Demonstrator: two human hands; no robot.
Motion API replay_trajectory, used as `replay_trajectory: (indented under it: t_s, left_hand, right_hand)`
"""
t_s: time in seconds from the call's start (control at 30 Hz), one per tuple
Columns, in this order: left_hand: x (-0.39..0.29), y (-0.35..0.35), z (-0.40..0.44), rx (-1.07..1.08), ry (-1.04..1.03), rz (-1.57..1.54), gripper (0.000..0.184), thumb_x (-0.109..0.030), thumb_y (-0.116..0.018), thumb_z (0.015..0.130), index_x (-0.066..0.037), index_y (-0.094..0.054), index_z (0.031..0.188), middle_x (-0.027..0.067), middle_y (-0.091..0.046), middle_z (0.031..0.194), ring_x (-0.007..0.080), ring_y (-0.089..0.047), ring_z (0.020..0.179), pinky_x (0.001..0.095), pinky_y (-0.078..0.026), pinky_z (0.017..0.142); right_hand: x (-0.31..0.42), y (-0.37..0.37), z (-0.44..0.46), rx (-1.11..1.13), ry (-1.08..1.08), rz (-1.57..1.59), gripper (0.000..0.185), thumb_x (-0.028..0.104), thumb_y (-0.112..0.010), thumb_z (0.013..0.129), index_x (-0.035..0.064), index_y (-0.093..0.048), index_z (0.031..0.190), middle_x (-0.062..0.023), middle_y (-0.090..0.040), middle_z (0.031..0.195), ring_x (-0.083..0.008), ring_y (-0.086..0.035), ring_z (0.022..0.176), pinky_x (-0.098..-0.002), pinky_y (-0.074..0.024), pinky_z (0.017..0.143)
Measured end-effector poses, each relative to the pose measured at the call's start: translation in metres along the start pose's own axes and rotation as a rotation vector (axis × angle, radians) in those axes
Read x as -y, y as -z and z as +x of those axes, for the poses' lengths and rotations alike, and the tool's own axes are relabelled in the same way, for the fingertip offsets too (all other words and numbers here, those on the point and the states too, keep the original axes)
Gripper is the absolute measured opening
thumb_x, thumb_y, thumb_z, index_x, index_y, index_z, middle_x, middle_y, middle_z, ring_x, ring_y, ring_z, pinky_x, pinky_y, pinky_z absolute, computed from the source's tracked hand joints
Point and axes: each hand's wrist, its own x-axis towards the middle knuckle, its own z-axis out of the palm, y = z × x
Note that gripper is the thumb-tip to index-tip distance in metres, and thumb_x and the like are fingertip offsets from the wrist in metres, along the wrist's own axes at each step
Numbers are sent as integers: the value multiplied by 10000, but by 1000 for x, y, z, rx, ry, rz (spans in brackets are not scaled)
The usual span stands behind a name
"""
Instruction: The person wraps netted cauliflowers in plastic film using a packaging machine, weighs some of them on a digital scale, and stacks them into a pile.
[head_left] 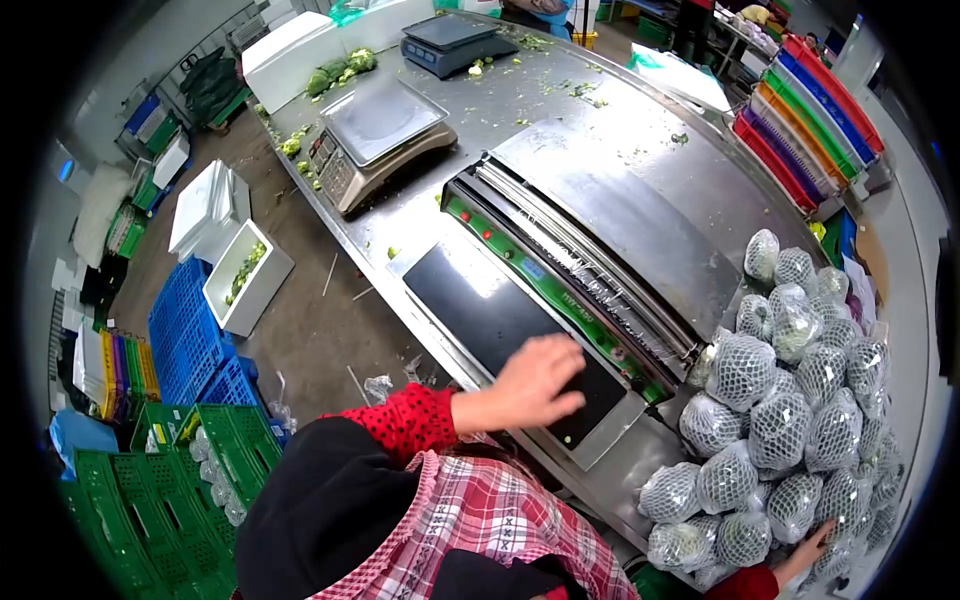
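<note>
My left hand point(535, 385) hovers with its fingers apart over the black plate point(500, 310) of a wrapping machine point(560, 275), holding nothing. The machine has a green control panel and a roller along its top. At the lower right, my right hand point(803, 553) reaches into a big pile of round produce in white foam nets point(780, 425). Its visible fingers are stretched out against a netted piece point(845, 495); part of the hand is hidden. What is inside the nets cannot be made out clearly.
A scale point(380, 130) and a second, dark scale point(455, 45) stand on the metal table point(640, 195), among green scraps. Colored crates point(810, 120) are stacked at right. Green crates point(150, 515), blue crates point(190, 320) and a white foam box point(245, 280) sit at left.
</note>
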Motion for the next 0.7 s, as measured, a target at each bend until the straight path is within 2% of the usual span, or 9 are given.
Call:
replay_trajectory:
  t_s: [0.13, 0.2, 0.27, 0.3, 0.37, 0.4, 0.5, 0.6, 0.7]
  left_hand:
    - [64, 14, 10, -33, 114, 283, 429, -305, -708, 757, -10, -590, 1045, 161, -578, 1101, 344, -537, 1029, 442, -424, 905]
    - [87, 9, 12, -83, -3, 235, 388, -302, -712, 747, -16, -603, 986, 148, -572, 1038, 331, -538, 972, 423, -427, 887]
    - [95, 1, 12, -101, -51, 204, 364, -302, -712, 741, -22, -602, 944, 137, -563, 1002, 320, -537, 954, 418, -430, 876]
    - [97, 0, 14, -115, -62, 183, 352, -304, -710, 739, -23, -600, 921, 136, -558, 972, 320, -539, 951, 423, -433, 861]
    - [104, 2, 13, -71, -48, 126, 347, -331, -699, 752, -27, -586, 873, 131, -547, 908, 317, -543, 917, 422, -440, 834]
    - [110, -2, 12, -138, -91, 123, 349, -351, -693, 757, -34, -569, 833, 127, -535, 881, 313, -540, 892, 418, -440, 828]
    - [109, 0, 11, -52, -61, 133, 351, -365, -671, 768, -33, -561, 805, 121, -524, 873, 291, -509, 893, 391, -420, 800]
    - [109, 10, -4, -68, -87, 162, 364, -365, -666, 766, -23, -582, 856, 121, -530, 889, 292, -507, 930, 394, -417, 828]
    - [114, 20, -11, 34, -104, 51, 366, -348, -684, 749, -11, -591, 856, 141, -548, 917, 313, -534, 944, 420, -433, 854]
  right_hand:
    - [71, -3, -89, -406, 186, -201, 598, 412, -656, 883, -52, -515, 1233, -199, -615, 1140, -300, -615, 988, -373, -478, 856]
    - [69, -40, -150, -116, 413, 158, 287, 169, -557, 950, -36, -580, 1150, -145, -647, 1080, -247, -625, 950, -352, -494, 817]
    - [52, -99, -212, 569, 135, 20, 246, 177, -535, 956, -15, -617, 1085, -114, -645, 1028, -190, -616, 849, -298, -493, 745]
    - [91, -121, -264, 730, -9, 146, 278, 201, -511, 970, -13, -597, 1126, -103, -638, 1020, -168, -603, 833, -292, -487, 731]
    - [75, -183, -317, 740, -8, 315, 421, 291, -461, 1000, 5, -494, 1308, -116, -620, 1131, -181, -595, 952, -302, -478, 794]
    - [89, -196, -335, 810, -186, 331, 530, 371, -427, 1006, 1, -414, 1386, -144, -551, 1283, -195, -554, 1102, -324, -441, 910]
    - [68, -248, -373, 846, -406, 510, 668, 485, -407, 992, -23, -349, 1421, -141, -449, 1406, -217, -459, 1247, -326, -340, 1042]
    - [129, -213, -410, 841, -449, 844, 644, 493, -375, 1004, -15, -382, 1401, -92, -414, 1422, -199, -382, 1300, -303, -272, 1097]
    - [116, -232, -429, 667, -349, 927, 519, 443, -373, 1014, 19, -482, 1293, -49, -520, 1247, -159, -485, 1139, -296, -378, 993]
